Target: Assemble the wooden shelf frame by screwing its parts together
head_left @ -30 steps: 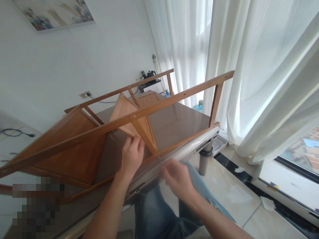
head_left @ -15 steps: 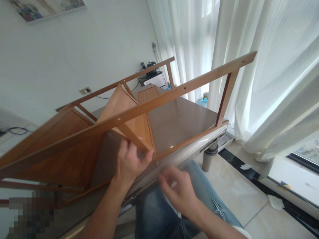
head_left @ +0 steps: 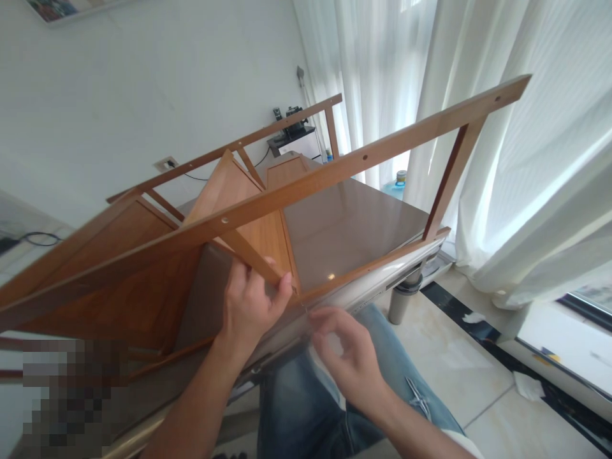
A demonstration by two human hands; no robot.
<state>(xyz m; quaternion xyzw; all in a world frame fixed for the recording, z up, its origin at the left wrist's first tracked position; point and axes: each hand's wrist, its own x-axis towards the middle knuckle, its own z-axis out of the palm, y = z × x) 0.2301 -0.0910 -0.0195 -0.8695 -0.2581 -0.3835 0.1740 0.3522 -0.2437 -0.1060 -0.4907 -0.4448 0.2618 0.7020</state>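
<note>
A wooden rack frame with a long rail (head_left: 296, 190) lies on a glossy grey-brown table (head_left: 354, 217). My left hand (head_left: 251, 299) is closed around a short wooden crosspiece (head_left: 253, 256), close to where it meets the lower rail. Just to the right, my right hand (head_left: 347, 347) pinches a thin metal rod (head_left: 305, 308) between thumb and forefinger. The rod points at the lower rail near the crosspiece's end; its kind is too small to make out, and I cannot tell whether its tip touches. Wooden panels (head_left: 143, 233) sit between the two side frames.
The table's pale edge (head_left: 396, 268) runs above my jeans-covered legs. White curtains (head_left: 440, 121) hang at the right, where the rail's end sticks out towards them. A small cabinet (head_left: 299, 143) with black equipment stands behind. Paper scraps (head_left: 528, 384) lie on the floor.
My right hand has moved slightly up, bringing the thin rod closer to the lower rail. The left hand keeps its grip on the crosspiece. The view has shifted a little.
</note>
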